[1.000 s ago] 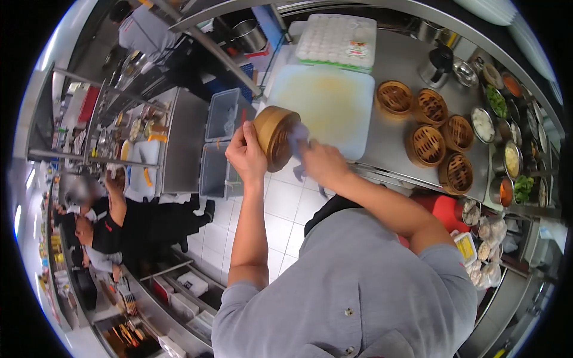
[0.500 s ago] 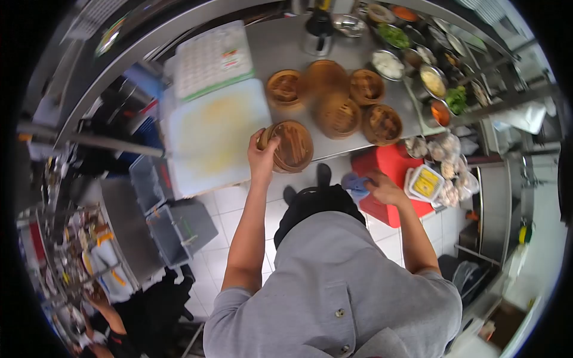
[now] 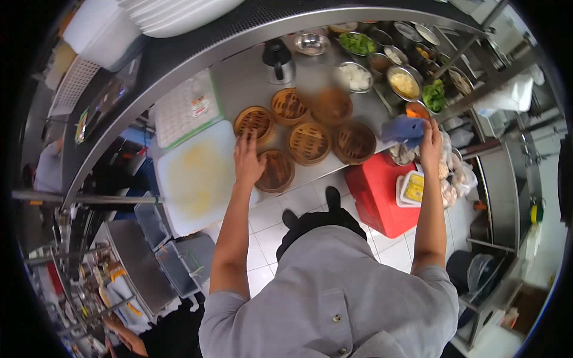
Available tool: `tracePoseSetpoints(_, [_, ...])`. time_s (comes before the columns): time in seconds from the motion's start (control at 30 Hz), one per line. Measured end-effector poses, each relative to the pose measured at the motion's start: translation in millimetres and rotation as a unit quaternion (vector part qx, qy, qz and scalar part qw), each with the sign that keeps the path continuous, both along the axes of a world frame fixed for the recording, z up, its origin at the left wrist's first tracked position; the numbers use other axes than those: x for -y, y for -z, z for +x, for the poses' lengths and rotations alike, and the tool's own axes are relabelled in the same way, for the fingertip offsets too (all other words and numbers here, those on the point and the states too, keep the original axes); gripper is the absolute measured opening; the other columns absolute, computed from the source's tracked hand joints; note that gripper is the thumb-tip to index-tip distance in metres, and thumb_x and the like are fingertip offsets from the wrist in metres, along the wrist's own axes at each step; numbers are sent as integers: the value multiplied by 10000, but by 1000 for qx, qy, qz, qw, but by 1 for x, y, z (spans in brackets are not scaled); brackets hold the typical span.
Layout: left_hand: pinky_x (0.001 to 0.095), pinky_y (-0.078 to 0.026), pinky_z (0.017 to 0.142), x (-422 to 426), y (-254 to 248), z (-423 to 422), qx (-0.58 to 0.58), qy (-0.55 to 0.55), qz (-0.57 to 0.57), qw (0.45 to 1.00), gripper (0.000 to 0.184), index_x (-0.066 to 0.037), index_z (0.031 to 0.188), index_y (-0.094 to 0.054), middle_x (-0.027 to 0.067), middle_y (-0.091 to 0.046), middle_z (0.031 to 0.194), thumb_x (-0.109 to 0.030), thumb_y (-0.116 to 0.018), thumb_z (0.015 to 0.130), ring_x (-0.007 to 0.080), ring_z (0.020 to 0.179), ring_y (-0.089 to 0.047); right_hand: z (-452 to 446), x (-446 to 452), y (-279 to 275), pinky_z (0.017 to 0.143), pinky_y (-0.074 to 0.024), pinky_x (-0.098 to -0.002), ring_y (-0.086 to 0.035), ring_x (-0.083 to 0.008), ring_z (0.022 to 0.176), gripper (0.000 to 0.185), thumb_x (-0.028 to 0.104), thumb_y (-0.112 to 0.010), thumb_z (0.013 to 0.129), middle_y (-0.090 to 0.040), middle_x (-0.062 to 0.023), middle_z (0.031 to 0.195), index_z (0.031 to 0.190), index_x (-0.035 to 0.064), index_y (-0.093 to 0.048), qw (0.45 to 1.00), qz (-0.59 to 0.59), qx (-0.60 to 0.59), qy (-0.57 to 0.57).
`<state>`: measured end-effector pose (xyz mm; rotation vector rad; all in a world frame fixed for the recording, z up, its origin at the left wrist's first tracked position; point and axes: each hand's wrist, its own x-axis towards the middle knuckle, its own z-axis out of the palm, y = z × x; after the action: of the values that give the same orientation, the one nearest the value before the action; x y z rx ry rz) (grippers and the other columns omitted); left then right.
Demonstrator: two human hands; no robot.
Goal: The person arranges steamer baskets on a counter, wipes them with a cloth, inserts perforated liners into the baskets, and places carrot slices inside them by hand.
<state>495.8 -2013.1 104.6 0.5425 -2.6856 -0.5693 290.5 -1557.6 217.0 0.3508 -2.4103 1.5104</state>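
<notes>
My left hand (image 3: 248,159) rests over the edges of two bamboo steamers, the back-left one (image 3: 254,121) and the front-left one (image 3: 276,171), with its fingers spread. Several more round steamers stand close by on the steel counter (image 3: 239,74), among them one in the middle (image 3: 309,144) and one at the right (image 3: 354,142). At the counter's right, my right hand (image 3: 431,145) pinches a blue cloth (image 3: 403,129) near the bowls of ingredients. One steamer at the back is partly blurred.
A white cutting board (image 3: 197,173) and an egg tray (image 3: 188,110) lie left. A steel jug (image 3: 279,62) stands at the back. Bowls of food (image 3: 404,83) line the right. A red box (image 3: 379,197) stands below the counter. A metal shelf edge (image 3: 179,62) crosses above.
The steamer my left hand held at first is down among the others, and that hand has loosened. My right hand has carried the blue cloth rightward and up beside the bowls. The view has shifted.
</notes>
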Motion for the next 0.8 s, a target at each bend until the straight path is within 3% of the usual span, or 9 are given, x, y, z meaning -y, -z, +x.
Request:
tracePoseSetpoints(0.1, [510,-276,1187,15,-2,-23,119,22,-10,993,761,-142,1531,-373,116,-364,1556,-161,-720,854,379,1466,-258,-52,38,16,718,-436,-327,-549,-202,823,291,292,-496,1038,-630,-110,908,999,22,-598,997,80,1,-14])
tracePoseSetpoints(0.13, [512,-262,1196,17,7,-26,182,46,-17,982,774,-151,1536,-359,99,-367,1559,-165,-724,854,366,1485,-231,-79,40,36,881,-452,-358,-585,-290,988,280,271,-588,978,-631,-176,1088,1176,74,-610,981,172,87,-33])
tracePoseSetpoints(0.2, [504,-300,1171,16,8,-28,169,50,-18,984,679,-122,1476,-431,127,-430,1503,-132,-710,857,382,1432,-305,-89,63,74,1074,-382,-438,-518,-354,1241,533,276,-685,889,-547,-170,1361,1383,142,-538,932,301,-185,-81])
tracePoseSetpoints(0.27, [488,-378,1120,10,6,-26,144,79,-15,986,504,-63,1356,-576,184,-555,1390,-66,-682,863,413,1327,-453,-76,80,74,1158,-272,-574,-355,-387,1420,794,295,-741,819,-379,-131,1552,1527,219,-391,884,370,-153,-244])
tracePoseSetpoints(0.33, [486,-417,1076,-5,2,-20,57,87,-24,994,358,-16,1230,-652,201,-628,1274,-35,-648,873,428,1228,-530,-71,103,100,1141,-250,-637,-329,-387,1436,778,306,-737,824,-353,-114,1580,1521,222,-402,845,399,-179,-306])
tracePoseSetpoints(0.43, [490,-365,1133,-6,15,-18,63,95,-35,993,413,-63,1330,-609,141,-590,1373,-88,-597,918,437,1299,-479,-87,132,121,1149,-206,-670,-276,-388,1468,701,323,-702,856,-319,-85,1607,1498,234,-436,825,403,-169,-359])
tracePoseSetpoints(0.53, [570,-262,1181,-34,-15,-28,130,46,-103,985,707,-178,1514,-432,132,-426,1537,-168,-680,852,423,1415,-356,-110,149,138,1162,-220,-635,-317,-311,1465,520,343,-613,937,-418,-42,1555,1432,219,-515,768,442,-70,-458])
tracePoseSetpoints(0.7, [614,-169,1201,-60,-19,-93,82,67,44,993,740,-244,1572,-314,94,-303,1614,-352,-652,923,427,1488,-215,-112,146,134,1159,-225,-625,-350,-269,1447,483,382,-584,959,-477,-45,1509,1407,205,-544,765,461,-92,-441])
tracePoseSetpoints(0.8, [617,-172,1203,-67,-5,-119,136,48,18,989,709,-245,1563,-332,60,-263,1633,-499,-596,956,434,1497,-168,-99,119,39,935,-457,-503,-598,-270,1130,285,273,-635,920,-653,-70,1236,1177,150,-628,851,313,-249,-339])
